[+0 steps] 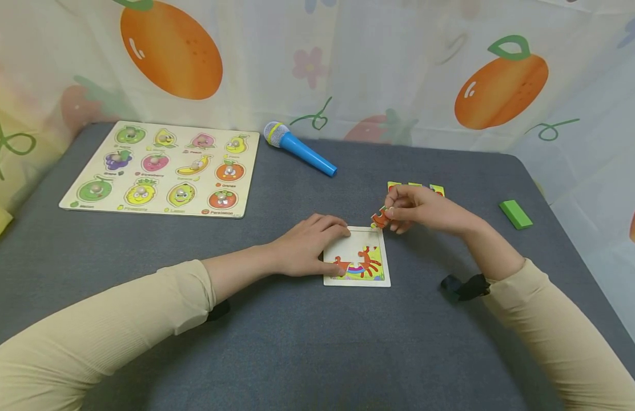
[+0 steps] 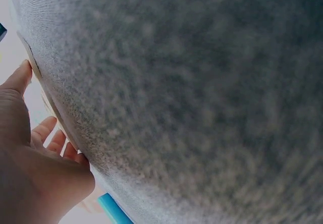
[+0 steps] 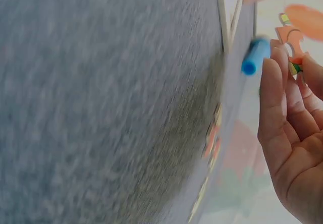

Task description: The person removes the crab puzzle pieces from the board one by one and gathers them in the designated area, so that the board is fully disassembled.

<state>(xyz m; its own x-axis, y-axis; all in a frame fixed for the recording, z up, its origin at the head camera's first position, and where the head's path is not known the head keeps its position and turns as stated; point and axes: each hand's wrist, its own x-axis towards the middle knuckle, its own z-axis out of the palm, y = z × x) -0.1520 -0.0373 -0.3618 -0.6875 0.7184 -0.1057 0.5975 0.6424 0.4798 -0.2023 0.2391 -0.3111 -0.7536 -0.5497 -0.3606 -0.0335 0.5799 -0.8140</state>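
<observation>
Beige sleeves (image 1: 112,319) enter from the lower corners, leading to two bare hands at work over a small puzzle tray (image 1: 349,244). Left hand (image 1: 309,246): spread with fingers extended across the tray's left side, gripping nothing. Right hand (image 1: 420,208): thumb and fingers pinching one orange puzzle piece (image 1: 381,218) above the tray's far right corner. Fitted pieces (image 1: 370,264) fill the near part of the recess; its far part is bare. Further loose pieces (image 1: 437,189) lie beyond the right hand, partly hidden by it.

For a clean fit, the left hand should keep the tray from sliding, while the piece is best turned to match the neighbouring tabs, lowered level and pressed flat, never forced.

Surroundings: the dark grey table (image 1: 297,354) also carries a fruit board (image 1: 205,185) at far left, a blue toy microphone (image 1: 307,155) near the back edge and a green block (image 1: 515,214) at right. Behind hangs a pale curtain (image 1: 389,57) printed with oranges, strawberries and flowers.
</observation>
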